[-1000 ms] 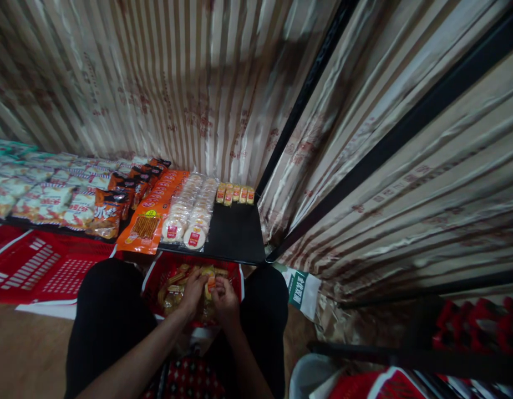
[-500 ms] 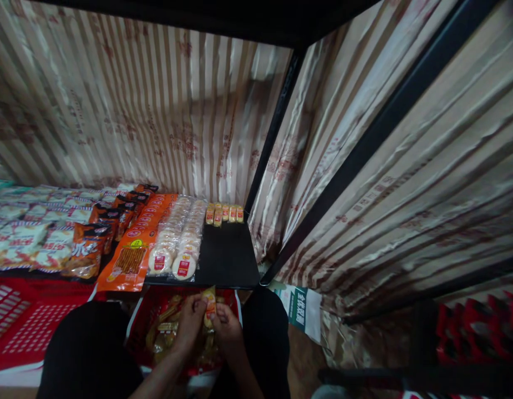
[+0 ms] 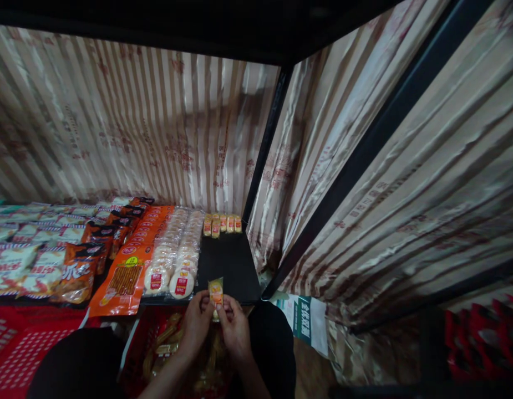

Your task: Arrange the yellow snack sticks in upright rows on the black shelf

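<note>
Listener: What is around you, largest first?

Describer: A pleated, striped curtain point(image 3: 185, 127) fills the background, crossed by a slanting black post point(image 3: 343, 160) on your right. Below it runs a black shelf point(image 3: 227, 266). Between your knees sits a red basket point(image 3: 129, 343) with a pale rim, partly hidden by your forearms.

Listener: And on the shelf?

Describer: From your left: white snack bags point(image 3: 17, 266), orange-and-black bags point(image 3: 77, 271), a flat orange bag of stick snacks point(image 3: 125, 280), then two columns of clear-wrapped round crackers point(image 3: 183, 282). At the back right corner stands a group of small yellow packets point(image 3: 223, 224).

Listener: Your hands?

Describer: Both are nearly closed. Your left hand point(image 3: 196, 324) and your right hand point(image 3: 237, 327) pinch opposite sides of one yellow-wrapped packet point(image 3: 216, 289), held upright. Its printing is too small to read. More wrapped pieces point(image 3: 167, 338) lie heaped in the basket below.

Listener: What has just changed?

Describer: A second ago you held that packet low over the basket. Now it has risen to the shelf's front edge, its top overlapping the black surface in view; whether it touches, you cannot tell from here. The corner group looks the same. As a judgement, this packet is singled out from the heap, but well apart from that group.
</note>
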`<state>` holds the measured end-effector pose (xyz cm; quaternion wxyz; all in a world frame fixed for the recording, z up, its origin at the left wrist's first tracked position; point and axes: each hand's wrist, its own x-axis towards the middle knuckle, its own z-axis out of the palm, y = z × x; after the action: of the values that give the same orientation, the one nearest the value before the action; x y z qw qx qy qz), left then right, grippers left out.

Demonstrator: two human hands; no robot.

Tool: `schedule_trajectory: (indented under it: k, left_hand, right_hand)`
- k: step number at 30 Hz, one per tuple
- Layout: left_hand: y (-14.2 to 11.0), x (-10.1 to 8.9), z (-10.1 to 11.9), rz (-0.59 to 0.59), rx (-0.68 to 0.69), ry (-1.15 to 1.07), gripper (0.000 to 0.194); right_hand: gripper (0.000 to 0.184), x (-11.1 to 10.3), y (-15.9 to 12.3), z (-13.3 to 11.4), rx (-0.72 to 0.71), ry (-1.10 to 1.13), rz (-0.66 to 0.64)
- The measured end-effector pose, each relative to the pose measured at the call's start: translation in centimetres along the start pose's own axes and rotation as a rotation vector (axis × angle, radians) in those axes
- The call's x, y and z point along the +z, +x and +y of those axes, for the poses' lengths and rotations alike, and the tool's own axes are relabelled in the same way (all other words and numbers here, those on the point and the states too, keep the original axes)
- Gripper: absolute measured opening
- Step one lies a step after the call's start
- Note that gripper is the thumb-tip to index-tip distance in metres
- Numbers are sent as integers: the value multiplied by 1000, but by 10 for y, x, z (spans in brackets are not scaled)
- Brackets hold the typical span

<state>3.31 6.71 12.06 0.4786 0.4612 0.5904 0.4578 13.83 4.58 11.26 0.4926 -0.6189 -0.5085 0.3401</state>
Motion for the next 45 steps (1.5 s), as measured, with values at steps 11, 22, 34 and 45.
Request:
schedule_trajectory:
  k: [11,22,34,45]
  left_hand:
    - [24,16,27,-19,61,442,35]
    - [46,37,42,-68,1,464,43]
    - [70,51,48,-62,19,564,44]
    - [95,64,45,-36,-69,374,35]
  right_hand:
    - [24,-13,35,-18,29,-370,20]
    - [30,-11,67,-9,25,-284,69]
    - [32,2,93,7,47,-291,112]
    - [36,9,121,18,36,-332,134]
